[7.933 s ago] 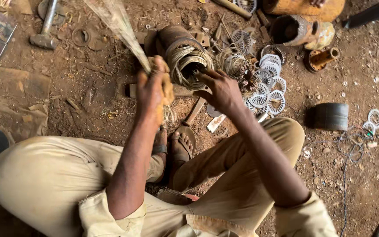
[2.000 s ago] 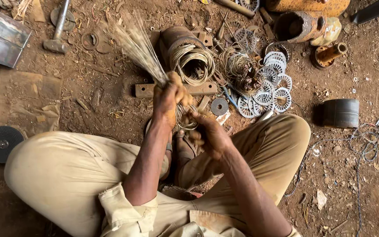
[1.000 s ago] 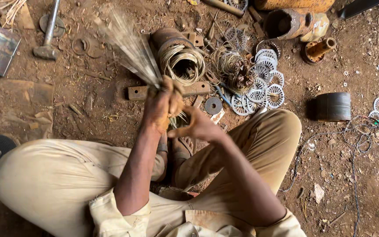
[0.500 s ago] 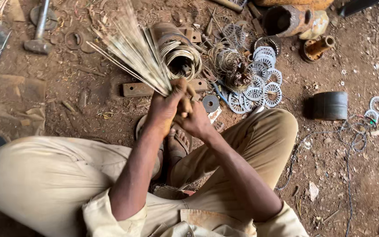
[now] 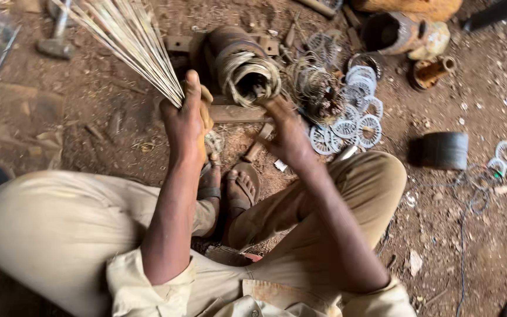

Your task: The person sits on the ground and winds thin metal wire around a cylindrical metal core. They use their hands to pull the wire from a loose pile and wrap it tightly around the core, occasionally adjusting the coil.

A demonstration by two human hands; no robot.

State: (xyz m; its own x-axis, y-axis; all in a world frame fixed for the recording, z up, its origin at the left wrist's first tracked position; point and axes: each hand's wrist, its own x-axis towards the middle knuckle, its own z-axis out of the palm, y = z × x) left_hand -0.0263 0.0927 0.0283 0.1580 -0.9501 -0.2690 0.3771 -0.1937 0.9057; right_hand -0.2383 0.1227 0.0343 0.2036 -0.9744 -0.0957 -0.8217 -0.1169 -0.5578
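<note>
I sit cross-legged on a dirt floor. My left hand (image 5: 186, 126) grips a bundle of thin pale wire rods (image 5: 125, 41) by its lower end; the rods fan out up and to the left. My right hand (image 5: 289, 129) is raised to the right of it, fingers spread, holding nothing, just below a rusty cylinder wound with wire coils (image 5: 243, 64). A small wooden block (image 5: 236, 113) lies on the ground between the hands.
A pile of white wire rings (image 5: 356, 117) and a tangle of wire (image 5: 318, 88) lie right of the cylinder. A dark wire spool (image 5: 444, 149) sits at the right, rusty pots (image 5: 403, 32) at top right, a hammer (image 5: 57, 38) at top left.
My right hand has let go of the rod bundle and moved right, opening. The left hand lifted the bundle and keeps hold of it alone. The view has shifted closer.
</note>
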